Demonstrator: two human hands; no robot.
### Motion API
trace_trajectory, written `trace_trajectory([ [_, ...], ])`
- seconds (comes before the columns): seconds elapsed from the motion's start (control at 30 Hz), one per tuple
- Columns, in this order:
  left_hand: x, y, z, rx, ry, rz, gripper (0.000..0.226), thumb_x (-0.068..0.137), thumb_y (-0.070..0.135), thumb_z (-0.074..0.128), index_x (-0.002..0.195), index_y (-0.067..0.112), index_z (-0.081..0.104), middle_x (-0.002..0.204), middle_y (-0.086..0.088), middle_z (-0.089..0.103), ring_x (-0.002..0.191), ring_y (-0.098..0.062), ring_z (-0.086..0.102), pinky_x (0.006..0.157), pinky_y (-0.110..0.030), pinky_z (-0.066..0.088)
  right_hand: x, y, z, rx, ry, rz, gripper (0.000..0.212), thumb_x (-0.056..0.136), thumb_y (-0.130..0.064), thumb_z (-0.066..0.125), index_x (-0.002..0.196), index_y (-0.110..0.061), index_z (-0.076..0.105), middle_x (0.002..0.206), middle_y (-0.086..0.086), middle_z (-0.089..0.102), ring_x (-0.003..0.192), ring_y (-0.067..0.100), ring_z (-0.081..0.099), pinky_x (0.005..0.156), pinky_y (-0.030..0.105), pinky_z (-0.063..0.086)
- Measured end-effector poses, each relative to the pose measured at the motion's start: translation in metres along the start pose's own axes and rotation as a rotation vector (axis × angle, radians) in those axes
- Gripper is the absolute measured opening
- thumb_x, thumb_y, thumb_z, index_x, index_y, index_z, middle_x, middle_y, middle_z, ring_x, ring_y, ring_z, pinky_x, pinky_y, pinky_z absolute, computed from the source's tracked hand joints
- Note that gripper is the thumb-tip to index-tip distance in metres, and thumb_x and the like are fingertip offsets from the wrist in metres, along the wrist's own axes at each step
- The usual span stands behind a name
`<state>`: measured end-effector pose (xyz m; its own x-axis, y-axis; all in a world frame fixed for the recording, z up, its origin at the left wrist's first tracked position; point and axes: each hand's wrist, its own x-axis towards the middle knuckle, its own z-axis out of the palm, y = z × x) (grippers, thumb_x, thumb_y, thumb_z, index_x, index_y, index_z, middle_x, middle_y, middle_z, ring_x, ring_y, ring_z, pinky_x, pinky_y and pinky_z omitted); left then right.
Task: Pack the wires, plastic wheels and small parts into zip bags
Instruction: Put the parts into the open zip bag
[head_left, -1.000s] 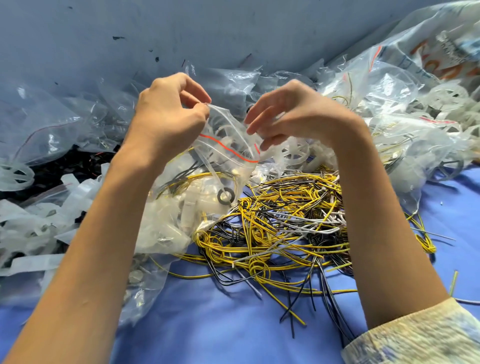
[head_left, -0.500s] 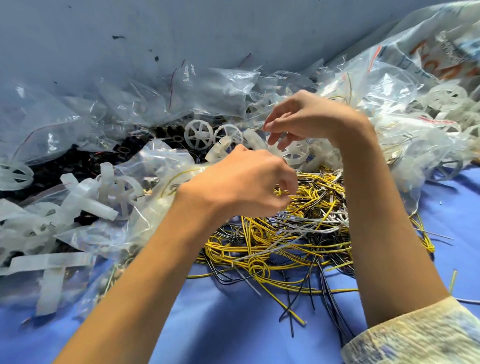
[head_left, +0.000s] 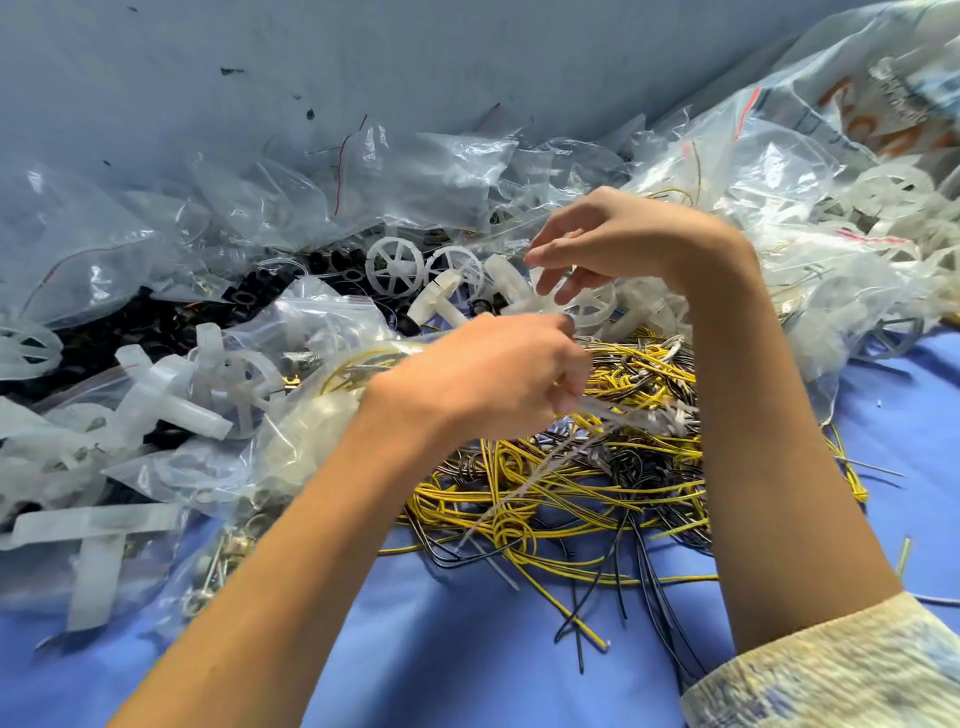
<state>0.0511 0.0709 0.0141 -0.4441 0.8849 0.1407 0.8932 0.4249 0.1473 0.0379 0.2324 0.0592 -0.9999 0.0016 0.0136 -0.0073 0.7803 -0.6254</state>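
A tangle of yellow, black and white wires (head_left: 571, 499) lies on the blue cloth in the middle. My left hand (head_left: 493, 374) is over its near-left part and pinches a few white wires (head_left: 639, 413), which stretch blurred to the right and down. My right hand (head_left: 623, 239) hovers behind the tangle, fingers loosely curled over loose white plastic wheels (head_left: 395, 265), holding nothing. A filled zip bag (head_left: 322, 332) with wheels and yellow wire lies to the left of my left hand.
Empty and filled clear zip bags (head_left: 426, 176) pile against the grey wall (head_left: 415, 62). Black small parts (head_left: 156, 322) lie at left, metal parts in a bag (head_left: 228, 551) at lower left. A large bag of wheels (head_left: 779, 171) fills the right. Blue cloth (head_left: 467, 649) shows in front.
Both hands let go of the zip bag, which now lies at left. My left hand dropped to the wire tangle and took hold of white wires; my right hand stayed, lowering slightly.
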Motion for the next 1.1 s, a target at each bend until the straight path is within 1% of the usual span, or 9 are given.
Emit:
trace_trajectory([
  [0.1, -0.006, -0.014, -0.016, -0.129, 0.081, -0.020, 0.011, 0.091, 0.010, 0.058, 0.089, 0.021, 0.062, 0.088, 0.010, 0.054, 0.081, -0.010, 0.052, 0.075, -0.032, 0.046, -0.003, 0.000, -0.001, 0.015, -0.062, -0.046, 0.021, 0.093, -0.033, 0.058, 0.102, -0.017, 0.069, 0.084, -0.006, 0.073, 0.072, 0.002, 0.069, 0.069, 0.017, 0.053],
  [0.17, -0.009, -0.022, -0.024, -0.187, 0.177, -0.051, 0.017, 0.090, 0.005, 0.057, 0.085, 0.021, 0.059, 0.081, 0.008, 0.060, 0.076, -0.012, 0.056, 0.070, -0.031, 0.046, -0.005, -0.002, 0.001, 0.076, -0.107, -0.097, 0.023, 0.094, -0.036, 0.054, 0.093, -0.020, 0.070, 0.077, -0.008, 0.071, 0.069, 0.002, 0.066, 0.071, 0.019, 0.054],
  [0.37, -0.019, -0.038, -0.038, -0.277, 0.368, -0.210, 0.022, 0.092, 0.006, 0.051, 0.078, 0.023, 0.054, 0.067, 0.009, 0.066, 0.066, -0.011, 0.064, 0.068, -0.032, 0.051, -0.013, -0.007, -0.004, 0.171, -0.181, -0.209, 0.052, 0.081, -0.058, 0.041, 0.088, -0.016, 0.072, 0.081, -0.004, 0.075, 0.078, 0.014, 0.072, 0.075, 0.026, 0.055],
  [0.47, -0.023, -0.046, -0.044, -0.331, 0.436, -0.299, 0.029, 0.095, 0.007, 0.048, 0.072, 0.025, 0.049, 0.064, 0.005, 0.062, 0.054, -0.004, 0.065, 0.055, -0.020, 0.048, -0.017, -0.003, -0.007, 0.197, -0.241, -0.223, 0.047, 0.083, -0.057, 0.052, 0.090, -0.015, 0.071, 0.074, -0.008, 0.073, 0.068, 0.005, 0.068, 0.060, 0.014, 0.050],
  [0.57, -0.026, -0.050, -0.048, -0.388, 0.478, -0.347, 0.028, 0.097, 0.009, 0.047, 0.073, 0.022, 0.050, 0.064, 0.003, 0.058, 0.052, -0.009, 0.067, 0.045, -0.011, 0.039, -0.020, 0.001, -0.011, 0.170, -0.308, -0.238, 0.032, 0.077, -0.040, 0.071, 0.095, -0.013, 0.072, 0.079, -0.003, 0.074, 0.071, 0.006, 0.068, 0.062, 0.012, 0.049],
  [0.7, -0.027, -0.050, -0.047, -0.373, 0.424, -0.377, 0.025, 0.097, 0.013, 0.050, 0.074, 0.023, 0.052, 0.066, 0.005, 0.062, 0.053, -0.006, 0.067, 0.046, -0.009, 0.038, -0.018, 0.004, -0.012, 0.163, -0.234, -0.232, 0.029, 0.076, -0.027, 0.068, 0.100, -0.012, 0.070, 0.080, -0.003, 0.074, 0.072, 0.007, 0.068, 0.066, 0.015, 0.052],
  [0.93, -0.027, -0.042, -0.047, -0.331, 0.303, -0.315, 0.020, 0.092, 0.024, 0.059, 0.073, 0.029, 0.059, 0.071, 0.008, 0.066, 0.059, -0.002, 0.067, 0.066, -0.023, 0.050, -0.015, 0.008, -0.014, 0.223, -0.054, -0.191, 0.014, 0.090, -0.009, 0.061, 0.101, -0.009, 0.070, 0.071, -0.002, 0.069, 0.062, 0.006, 0.063, 0.059, 0.013, 0.048],
  [1.03, -0.025, -0.038, -0.047, -0.303, 0.236, -0.270, 0.012, 0.089, 0.030, 0.063, 0.077, 0.029, 0.062, 0.070, 0.010, 0.065, 0.058, 0.005, 0.058, 0.060, -0.011, 0.043, -0.014, 0.011, -0.014, 0.178, -0.034, -0.172, 0.013, 0.090, -0.009, 0.060, 0.099, -0.009, 0.070, 0.076, 0.001, 0.069, 0.065, 0.006, 0.063, 0.063, 0.015, 0.050],
  [1.1, -0.026, -0.037, -0.046, -0.269, 0.163, -0.243, 0.006, 0.085, 0.033, 0.066, 0.083, 0.028, 0.066, 0.082, 0.011, 0.062, 0.065, 0.007, 0.053, 0.059, -0.003, 0.036, -0.011, 0.014, -0.013, 0.090, -0.033, -0.147, 0.010, 0.090, -0.018, 0.063, 0.095, -0.014, 0.070, 0.082, 0.004, 0.072, 0.072, 0.009, 0.064, 0.071, 0.022, 0.049],
])
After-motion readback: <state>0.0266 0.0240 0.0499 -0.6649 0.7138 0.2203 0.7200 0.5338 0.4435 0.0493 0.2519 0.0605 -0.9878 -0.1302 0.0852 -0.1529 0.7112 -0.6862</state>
